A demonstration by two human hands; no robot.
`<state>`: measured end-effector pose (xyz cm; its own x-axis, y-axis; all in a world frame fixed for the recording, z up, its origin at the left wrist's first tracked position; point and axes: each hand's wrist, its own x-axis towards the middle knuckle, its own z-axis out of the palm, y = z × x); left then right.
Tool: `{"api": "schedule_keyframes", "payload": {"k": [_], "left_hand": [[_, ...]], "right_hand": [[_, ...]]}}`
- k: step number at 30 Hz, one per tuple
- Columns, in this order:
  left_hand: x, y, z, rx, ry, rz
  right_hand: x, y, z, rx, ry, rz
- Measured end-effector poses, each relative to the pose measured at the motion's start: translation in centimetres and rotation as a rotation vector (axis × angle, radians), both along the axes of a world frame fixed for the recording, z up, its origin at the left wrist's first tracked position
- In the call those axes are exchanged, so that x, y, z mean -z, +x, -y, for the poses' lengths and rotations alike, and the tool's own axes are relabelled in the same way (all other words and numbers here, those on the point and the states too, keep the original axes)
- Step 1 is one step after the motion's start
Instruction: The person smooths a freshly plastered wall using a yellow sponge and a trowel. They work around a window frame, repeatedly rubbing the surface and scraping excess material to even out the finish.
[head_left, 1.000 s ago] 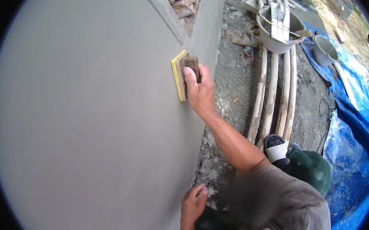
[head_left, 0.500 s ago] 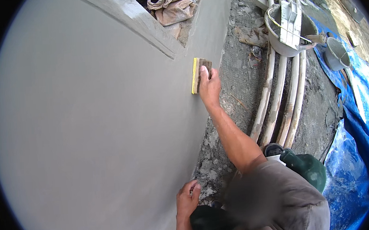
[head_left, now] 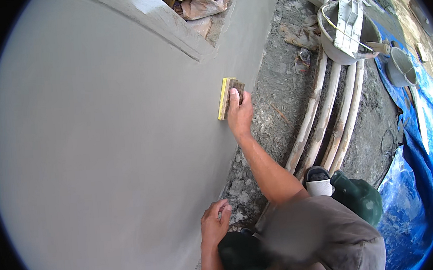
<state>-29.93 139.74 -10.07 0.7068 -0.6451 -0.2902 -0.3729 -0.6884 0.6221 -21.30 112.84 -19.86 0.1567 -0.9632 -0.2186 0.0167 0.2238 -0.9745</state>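
My right hand (head_left: 240, 114) is closed round the wooden grip of a sponge float (head_left: 229, 98). The float's thin yellow face lies against a smooth grey plastered wall (head_left: 116, 142), a short way below the corner of an opening. Lower down, close to the wall's bottom edge, my left hand (head_left: 215, 223) is held with loosely bent fingers and a gap beside the thumb. Nothing shows in it. Whether it touches the wall I cannot tell.
Several long pale poles (head_left: 320, 112) lie on the rough grey ground to the right. A large grey tub (head_left: 335, 51) with a white plastic float (head_left: 348, 25) rests over them. Beyond are a smaller bucket (head_left: 400, 67) and blue tarpaulin (head_left: 398, 217). Crumpled sacks (head_left: 206, 4) sit in the opening.
My right hand has slid the sponge float a little down and left along the wall. My left hand has shifted slightly up and left. The view has moved a little too.
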Motion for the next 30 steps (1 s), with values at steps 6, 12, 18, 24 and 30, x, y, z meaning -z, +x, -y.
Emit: {"api": "schedule_keyframes", "payload": {"k": [6, 12, 18, 24, 30], "left_hand": [[-4.1, -0.4, -4.9, -0.033, 0.036, 0.115], [-9.6, -6.3, -18.5, -0.551, -0.227, 0.341], [1.6, -15.4, -30.6, -1.341, -0.683, -0.19], [7.4, -11.0, -32.0, -1.425, -1.499, -0.047], [11.8, -10.5, -36.3, -1.908, -1.577, 0.286]], "right_hand": [[-0.3, -5.0, -22.5, -0.485, 0.003, 0.155], [-0.8, -11.3, -32.5, -1.253, 0.122, 0.244], [-6.6, -13.0, -42.2, -1.714, 0.255, 0.391], [-4.7, -11.1, -48.2, -2.087, 0.032, 0.273], [0.7, -9.5, -48.8, -2.39, -0.25, -0.211]]}}
